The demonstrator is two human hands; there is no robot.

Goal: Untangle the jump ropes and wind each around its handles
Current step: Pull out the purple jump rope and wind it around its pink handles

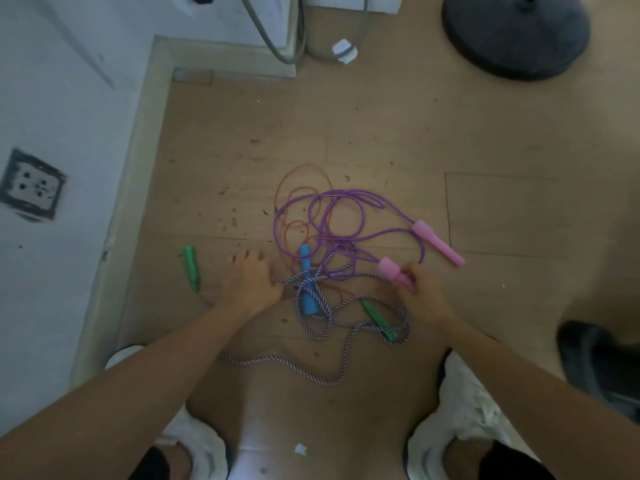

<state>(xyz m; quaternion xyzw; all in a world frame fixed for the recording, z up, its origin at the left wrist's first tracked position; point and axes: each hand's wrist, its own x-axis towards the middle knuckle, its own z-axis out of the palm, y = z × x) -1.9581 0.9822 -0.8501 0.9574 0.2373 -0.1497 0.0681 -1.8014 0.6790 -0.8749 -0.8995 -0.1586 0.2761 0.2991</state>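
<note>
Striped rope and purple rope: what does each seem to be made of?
Striped rope: looks like braided fabric cord, matte, with a twisted white-and-dark pattern. Purple rope: likely smooth plastic or rubber, slightly glossy, one even colour, holding springy loops. Blur leaves both uncertain.

The person's left hand (251, 282) and right hand (424, 296) are bare, as are both forearms along their visible length, and the 2 feet wear white, wrinkled shoes, left shoe (201, 441) and right shoe (464, 403), with black cloth (512, 462) above each ankle.
</note>
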